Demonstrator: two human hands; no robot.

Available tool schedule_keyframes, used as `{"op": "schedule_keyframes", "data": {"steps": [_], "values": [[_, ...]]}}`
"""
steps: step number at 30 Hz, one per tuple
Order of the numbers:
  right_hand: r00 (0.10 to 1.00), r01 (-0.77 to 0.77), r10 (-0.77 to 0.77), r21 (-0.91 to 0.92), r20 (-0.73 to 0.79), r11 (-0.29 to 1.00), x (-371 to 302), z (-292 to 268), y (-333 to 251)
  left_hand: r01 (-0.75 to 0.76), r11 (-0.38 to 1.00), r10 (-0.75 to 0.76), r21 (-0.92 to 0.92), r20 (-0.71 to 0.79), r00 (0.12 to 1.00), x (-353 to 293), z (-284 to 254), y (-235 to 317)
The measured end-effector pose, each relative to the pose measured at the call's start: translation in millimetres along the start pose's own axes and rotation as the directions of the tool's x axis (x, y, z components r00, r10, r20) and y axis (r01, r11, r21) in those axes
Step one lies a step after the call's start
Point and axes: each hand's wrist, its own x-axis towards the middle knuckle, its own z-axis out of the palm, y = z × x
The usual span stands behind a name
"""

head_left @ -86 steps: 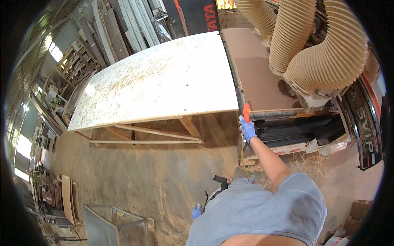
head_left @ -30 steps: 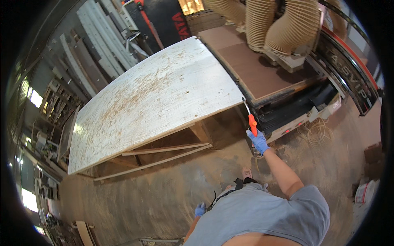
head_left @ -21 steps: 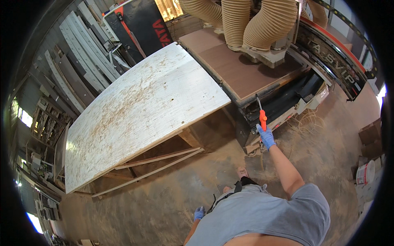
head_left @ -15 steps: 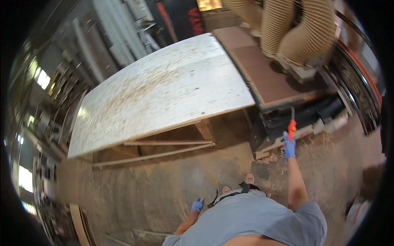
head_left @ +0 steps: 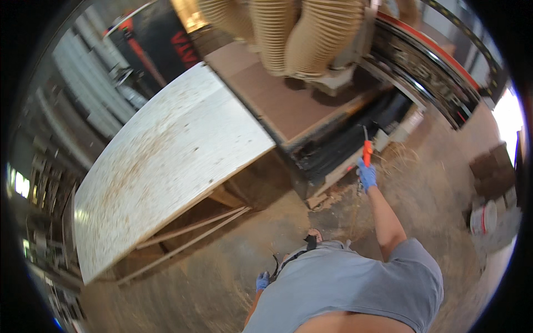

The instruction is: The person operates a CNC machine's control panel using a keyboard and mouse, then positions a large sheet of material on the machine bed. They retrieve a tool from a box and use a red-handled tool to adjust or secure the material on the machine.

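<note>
My right hand [head_left: 367, 175], in a blue glove, reaches forward and grips an orange air blow gun [head_left: 367, 152] with a thin metal nozzle. The nozzle points away from me, toward the dark open side of a machine bed [head_left: 338, 158]. A fitting shows just below the grip. My left hand [head_left: 262, 281], also gloved in blue, hangs low beside my body near a black strap [head_left: 300, 256]. It appears to hold nothing, its fingers loosely apart, though they look small and blurred.
A white table [head_left: 183, 133] strewn with sawdust stands to the left, joined to a brown-topped machine bed [head_left: 272, 100]. Thick ribbed hoses [head_left: 319, 39] hang over it. Wood scraps [head_left: 317, 201] and shavings lie along its base. A white bucket [head_left: 483, 218] stands at the right.
The view has turned right, so table and machine shift left and tilt in the picture. My right hand still holds the blow gun out toward the machine's side; my left stays low.
</note>
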Motion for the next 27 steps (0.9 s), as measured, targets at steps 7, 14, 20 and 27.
{"op": "schedule_keyframes", "data": {"steps": [7,14,20,27], "values": [[0.979,0.041,-0.045,-0.025,-0.201,0.999,24.3,-69.6,-2.8,-0.054,0.984,0.032,0.167,0.135,0.99,30.0,47.3,34.4],[0.999,0.038,-0.037,-0.186,0.008,0.982,4.4,-84.3,30.0,-0.052,0.994,0.033,0.093,0.194,0.98,56.7,88.4,85.8],[0.975,0.023,0.03,-0.232,0.22,0.972,-16.2,-55.5,39.4,-0.124,0.99,0.109,0.074,0.177,0.978,66.8,107.1,86.4],[0.901,0.109,0.03,-0.293,0.433,0.95,-11.4,-50.1,48.1,-0.099,0.955,0.052,0.28,0.17,0.984,32.6,89.5,71.5]]}}
